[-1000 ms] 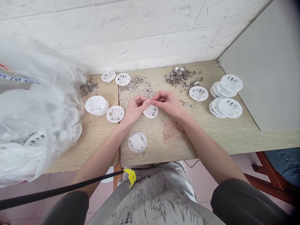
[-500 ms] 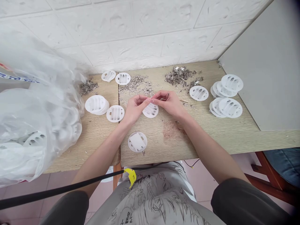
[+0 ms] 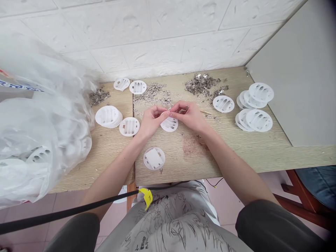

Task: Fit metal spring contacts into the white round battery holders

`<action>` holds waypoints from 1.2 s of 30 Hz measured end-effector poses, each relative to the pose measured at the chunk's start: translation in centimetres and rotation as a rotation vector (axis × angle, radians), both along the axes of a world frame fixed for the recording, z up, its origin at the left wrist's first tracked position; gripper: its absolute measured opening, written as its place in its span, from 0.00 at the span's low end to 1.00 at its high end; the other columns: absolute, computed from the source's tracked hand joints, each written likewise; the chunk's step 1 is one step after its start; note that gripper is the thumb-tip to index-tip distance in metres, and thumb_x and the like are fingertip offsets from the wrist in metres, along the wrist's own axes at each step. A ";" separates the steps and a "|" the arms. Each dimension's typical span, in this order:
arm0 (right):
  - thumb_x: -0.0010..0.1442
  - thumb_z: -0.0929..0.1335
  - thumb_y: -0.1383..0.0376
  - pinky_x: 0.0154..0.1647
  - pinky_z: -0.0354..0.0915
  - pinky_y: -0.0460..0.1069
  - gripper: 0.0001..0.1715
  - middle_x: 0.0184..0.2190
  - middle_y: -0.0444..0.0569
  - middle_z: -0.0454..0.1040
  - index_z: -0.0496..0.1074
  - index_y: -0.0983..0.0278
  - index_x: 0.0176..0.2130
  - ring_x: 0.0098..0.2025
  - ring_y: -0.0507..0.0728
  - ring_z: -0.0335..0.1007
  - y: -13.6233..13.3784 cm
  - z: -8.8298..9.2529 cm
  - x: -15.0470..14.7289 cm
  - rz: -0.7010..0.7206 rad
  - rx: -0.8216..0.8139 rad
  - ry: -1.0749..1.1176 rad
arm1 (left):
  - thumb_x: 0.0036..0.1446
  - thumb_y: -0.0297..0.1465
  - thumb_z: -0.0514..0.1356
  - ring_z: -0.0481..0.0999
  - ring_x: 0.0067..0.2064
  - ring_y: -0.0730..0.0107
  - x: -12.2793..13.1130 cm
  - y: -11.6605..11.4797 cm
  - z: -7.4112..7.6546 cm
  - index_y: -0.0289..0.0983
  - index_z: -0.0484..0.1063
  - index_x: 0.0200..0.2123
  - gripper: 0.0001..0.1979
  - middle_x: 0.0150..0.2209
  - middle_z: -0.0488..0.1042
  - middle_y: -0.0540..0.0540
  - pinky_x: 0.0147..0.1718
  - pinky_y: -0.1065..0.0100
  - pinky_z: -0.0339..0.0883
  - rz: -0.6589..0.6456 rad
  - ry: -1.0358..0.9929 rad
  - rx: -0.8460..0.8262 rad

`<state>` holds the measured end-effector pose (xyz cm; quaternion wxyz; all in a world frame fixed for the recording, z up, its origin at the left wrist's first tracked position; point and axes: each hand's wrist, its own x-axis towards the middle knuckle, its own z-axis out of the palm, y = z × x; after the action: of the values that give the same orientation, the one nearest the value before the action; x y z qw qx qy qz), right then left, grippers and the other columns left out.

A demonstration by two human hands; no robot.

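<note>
White disc (image 3: 170,124), round plastic with slots, sits just above the middle of the tabletop (image 3: 236,147), held between both hands. On its left rim the left hand (image 3: 150,120) has its grip pinching the disc. At the upper rim the right hand (image 3: 191,115) has its grip pressed together; what lies between those fingertips is too small to tell. Loose metal bits (image 3: 153,92) lie just behind, a second disc (image 3: 154,158) nearer the body, stacked discs (image 3: 254,108) well to the right, and a plastic bag (image 3: 34,122) on the left.
</note>
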<state>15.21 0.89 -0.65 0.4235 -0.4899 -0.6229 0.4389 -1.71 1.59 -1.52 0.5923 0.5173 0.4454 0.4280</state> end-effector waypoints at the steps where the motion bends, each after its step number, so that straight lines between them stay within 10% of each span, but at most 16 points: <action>1: 0.50 0.75 0.50 0.32 0.61 0.50 0.20 0.28 0.47 0.73 0.73 0.64 0.28 0.32 0.54 0.66 0.0 0.0 0.0 0.003 -0.004 0.003 | 0.49 0.35 0.70 0.76 0.31 0.73 0.0 0.0 0.0 0.35 0.75 0.32 0.11 0.30 0.79 0.48 0.33 0.69 0.68 0.000 0.002 0.004; 36: 0.51 0.74 0.48 0.33 0.65 0.50 0.20 0.30 0.47 0.72 0.71 0.61 0.32 0.32 0.53 0.65 0.3 -0.3 0.0 -0.055 -0.101 0.125 | 0.43 0.31 0.72 0.79 0.34 0.68 0.1 -0.1 0.4 0.36 0.76 0.35 0.14 0.33 0.80 0.47 0.38 0.64 0.73 0.001 -0.034 -0.042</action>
<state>15.19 1.16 -0.91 0.4481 -0.4994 -0.5584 0.4877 -1.64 1.46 -1.13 0.6102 0.4971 0.4444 0.4278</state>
